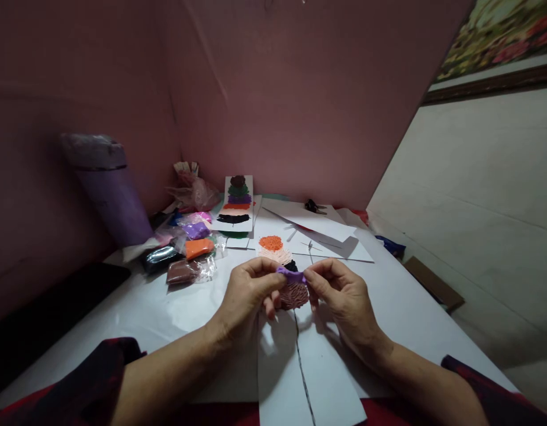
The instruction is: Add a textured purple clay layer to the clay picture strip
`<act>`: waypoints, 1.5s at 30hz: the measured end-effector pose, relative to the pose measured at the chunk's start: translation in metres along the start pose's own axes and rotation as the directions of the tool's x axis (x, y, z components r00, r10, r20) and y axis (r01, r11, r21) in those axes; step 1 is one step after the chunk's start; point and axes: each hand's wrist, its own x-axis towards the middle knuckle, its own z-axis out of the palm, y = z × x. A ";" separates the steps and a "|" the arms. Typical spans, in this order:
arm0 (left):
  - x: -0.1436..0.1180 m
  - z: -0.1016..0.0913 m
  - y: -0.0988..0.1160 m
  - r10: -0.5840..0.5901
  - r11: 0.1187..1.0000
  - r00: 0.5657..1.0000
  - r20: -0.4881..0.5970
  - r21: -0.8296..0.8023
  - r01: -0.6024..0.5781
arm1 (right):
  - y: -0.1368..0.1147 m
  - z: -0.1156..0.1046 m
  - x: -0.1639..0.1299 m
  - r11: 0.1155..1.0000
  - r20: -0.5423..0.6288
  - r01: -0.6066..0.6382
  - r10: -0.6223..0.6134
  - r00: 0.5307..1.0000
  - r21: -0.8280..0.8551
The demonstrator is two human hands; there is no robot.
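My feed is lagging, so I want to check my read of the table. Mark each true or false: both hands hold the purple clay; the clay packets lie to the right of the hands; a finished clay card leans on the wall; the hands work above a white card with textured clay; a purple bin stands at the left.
1. Both the left hand and the right hand pinch the purple clay: true.
2. The clay packets lie to the right: false, they lie left of the hands.
3. A finished clay card leans on the wall: true.
4. The hands work above a white card with textured clay: true.
5. A purple bin stands at the left: true.
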 end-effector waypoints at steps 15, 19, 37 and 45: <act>-0.002 0.006 0.003 -0.016 0.964 0.995 0.095 0.267 -0.010 | 0.003 -0.002 -0.004 0.995 0.216 0.058 -0.039 0.976 -0.083; -0.001 0.006 0.000 -0.040 0.956 0.997 0.073 0.292 0.017 | 0.002 0.000 -0.004 0.998 0.165 0.033 -0.025 0.986 -0.045; -0.001 0.000 -0.004 0.015 0.976 0.978 0.208 0.210 -0.060 | 0.000 -0.003 -0.005 0.996 0.217 0.058 -0.042 0.975 -0.068; -0.002 0.004 -0.001 -0.028 0.960 0.994 0.105 0.281 -0.003 | 0.001 0.002 -0.002 0.997 0.194 -0.039 0.050 0.980 -0.061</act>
